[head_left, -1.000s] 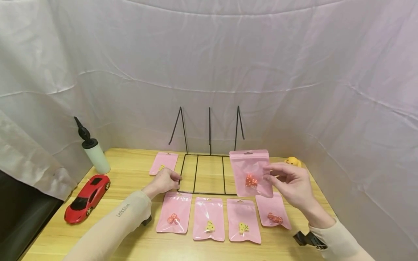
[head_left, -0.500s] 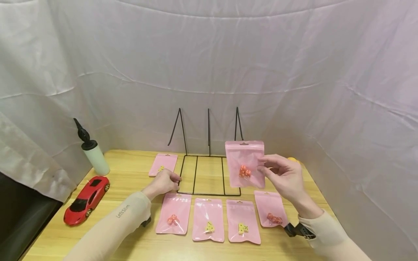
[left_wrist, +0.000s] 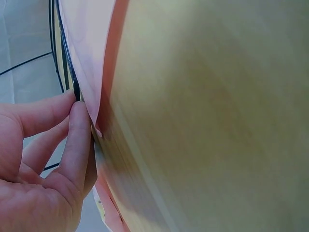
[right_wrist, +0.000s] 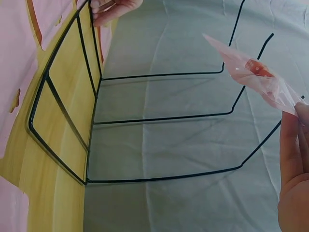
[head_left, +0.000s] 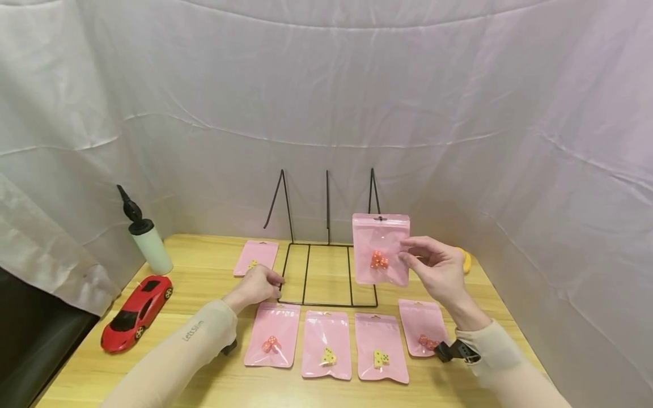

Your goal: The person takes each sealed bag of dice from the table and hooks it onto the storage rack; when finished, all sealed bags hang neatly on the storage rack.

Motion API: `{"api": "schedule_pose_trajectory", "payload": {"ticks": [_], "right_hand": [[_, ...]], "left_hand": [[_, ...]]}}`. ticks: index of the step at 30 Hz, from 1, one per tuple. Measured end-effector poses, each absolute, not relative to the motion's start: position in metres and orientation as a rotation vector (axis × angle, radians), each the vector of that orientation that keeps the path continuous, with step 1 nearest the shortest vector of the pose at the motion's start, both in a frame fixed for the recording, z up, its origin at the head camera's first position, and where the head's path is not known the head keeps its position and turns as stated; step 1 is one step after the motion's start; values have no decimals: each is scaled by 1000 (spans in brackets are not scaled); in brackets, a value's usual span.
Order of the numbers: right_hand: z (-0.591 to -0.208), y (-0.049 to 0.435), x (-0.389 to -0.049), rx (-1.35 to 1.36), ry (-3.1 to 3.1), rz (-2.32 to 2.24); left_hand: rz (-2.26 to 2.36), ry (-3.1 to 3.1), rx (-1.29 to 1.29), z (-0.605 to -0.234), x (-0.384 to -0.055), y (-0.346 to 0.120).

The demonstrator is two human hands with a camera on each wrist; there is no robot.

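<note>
My right hand pinches the right edge of a pink zip bag with orange-red dice inside. It holds the bag upright, and the hang hole overlaps the tip of the right prong of a black wire rack. In the right wrist view the bag is seen edge-on near the rack's prongs. My left hand pinches the left base wire of the rack between thumb and finger, seen close up at the wire in the left wrist view.
Four-sided wooden table bears several pink bags, including a yellow-dice bag in the front row and one bag behind my left hand. A red toy car and hand pump stand left. A yellow object sits right.
My right hand has lifted the bag of red dice up and left, toward the rack's right prong. The left hand stays on the rack's base wire.
</note>
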State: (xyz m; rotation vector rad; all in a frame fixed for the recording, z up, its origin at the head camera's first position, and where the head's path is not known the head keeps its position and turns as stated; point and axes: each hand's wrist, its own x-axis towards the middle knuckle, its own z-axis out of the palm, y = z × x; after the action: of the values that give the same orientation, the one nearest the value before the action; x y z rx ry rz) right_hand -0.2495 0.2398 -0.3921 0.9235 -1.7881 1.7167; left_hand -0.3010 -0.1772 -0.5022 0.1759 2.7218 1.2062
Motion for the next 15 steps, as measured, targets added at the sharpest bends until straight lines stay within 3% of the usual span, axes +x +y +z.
{"api": "schedule_pose_trajectory", "payload": {"ticks": [15], "right_hand": [[-399,239,-266,912,-1749,1802]], "left_hand": [[1205,2717,179,-499,-300,-176]]}}
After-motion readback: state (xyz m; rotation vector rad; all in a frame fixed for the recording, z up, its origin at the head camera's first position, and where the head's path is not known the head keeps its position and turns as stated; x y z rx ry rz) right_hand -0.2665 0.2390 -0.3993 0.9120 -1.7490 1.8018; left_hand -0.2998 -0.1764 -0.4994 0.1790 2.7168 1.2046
